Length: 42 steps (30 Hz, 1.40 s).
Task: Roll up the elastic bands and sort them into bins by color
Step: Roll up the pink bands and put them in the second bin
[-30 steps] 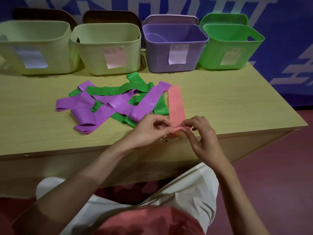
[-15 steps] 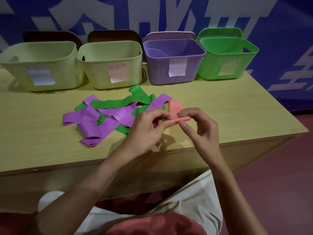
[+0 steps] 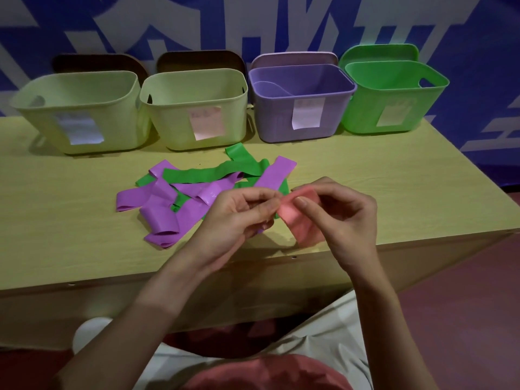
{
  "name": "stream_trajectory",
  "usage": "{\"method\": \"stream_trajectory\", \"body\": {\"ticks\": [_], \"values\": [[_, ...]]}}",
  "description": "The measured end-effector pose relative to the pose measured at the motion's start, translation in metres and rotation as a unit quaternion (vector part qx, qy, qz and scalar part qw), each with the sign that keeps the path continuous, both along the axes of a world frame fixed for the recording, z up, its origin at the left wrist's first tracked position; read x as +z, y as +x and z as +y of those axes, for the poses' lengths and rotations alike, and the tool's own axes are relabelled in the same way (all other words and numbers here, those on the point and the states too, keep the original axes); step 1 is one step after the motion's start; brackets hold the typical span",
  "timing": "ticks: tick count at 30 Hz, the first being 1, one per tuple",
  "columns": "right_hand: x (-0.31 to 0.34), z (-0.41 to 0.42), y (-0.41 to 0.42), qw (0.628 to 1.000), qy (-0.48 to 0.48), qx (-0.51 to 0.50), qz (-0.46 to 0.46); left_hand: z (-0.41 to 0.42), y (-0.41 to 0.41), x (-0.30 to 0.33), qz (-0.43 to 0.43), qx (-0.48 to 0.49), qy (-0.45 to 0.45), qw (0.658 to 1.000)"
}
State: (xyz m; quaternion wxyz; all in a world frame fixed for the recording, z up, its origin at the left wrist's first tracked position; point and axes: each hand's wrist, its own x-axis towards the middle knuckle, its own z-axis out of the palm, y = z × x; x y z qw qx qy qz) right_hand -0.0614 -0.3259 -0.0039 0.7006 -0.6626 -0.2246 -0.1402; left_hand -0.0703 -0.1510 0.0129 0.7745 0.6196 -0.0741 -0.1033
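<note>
Behind the pale wooden table [image 3: 365,175] hung a blue wall with large white shapes; along the table's far edge stood four bins in a row: two pale yellow-green bins [image 3: 81,111] [image 3: 197,108], a purple bin [image 3: 302,108] and a green bin [image 3: 394,99], each with a paper label on its front; lids leaned upright behind them against the wall. Near the middle of the table lay a loose tangle of purple bands [image 3: 160,218] and green bands [image 3: 213,173], crossing over one another; the pile sat well in front of the bins. Just above the near edge, both hands met on a pink band [image 3: 298,220]; the left hand [image 3: 236,220] pinched its left end between thumb and curled fingers; the right hand [image 3: 346,218] gripped it from the right, thumb pressed on its upper face and fingers curled over the top; the free end of the pink band hung down toward the tabletop between the hands. How much of it was rolled could not be told.
</note>
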Motion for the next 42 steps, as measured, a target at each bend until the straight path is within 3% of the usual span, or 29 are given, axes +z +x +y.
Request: {"method": "stream_trajectory", "body": {"ticks": [5, 8, 15, 18, 24, 34, 42], "values": [[-0.003, 0.004, 0.001, 0.997, -0.055, -0.051, -0.022, 0.004, 0.000, 0.005, -0.130, 0.040, 0.150, 0.979], [-0.006, 0.011, 0.002, 0.992, -0.077, -0.090, -0.033, 0.007, -0.001, 0.003, -0.194, 0.070, 0.189, 0.960], [-0.006, 0.031, 0.000, 0.998, -0.031, -0.054, -0.014, 0.011, -0.004, -0.004, -0.170, 0.155, 0.168, 0.958], [-0.007, 0.036, -0.001, 0.999, 0.001, -0.041, 0.005, 0.013, -0.005, -0.005, -0.135, 0.161, 0.109, 0.972], [-0.012, 0.038, 0.006, 0.998, -0.038, -0.047, -0.002, 0.018, -0.005, -0.014, -0.053, 0.133, 0.061, 0.988], [-0.025, 0.030, 0.010, 0.995, -0.085, -0.059, 0.007, 0.026, 0.001, -0.025, -0.149, 0.079, 0.195, 0.966], [-0.027, 0.038, 0.006, 0.997, -0.054, -0.049, 0.037, 0.021, 0.000, -0.024, -0.150, 0.093, 0.197, 0.964]]}}
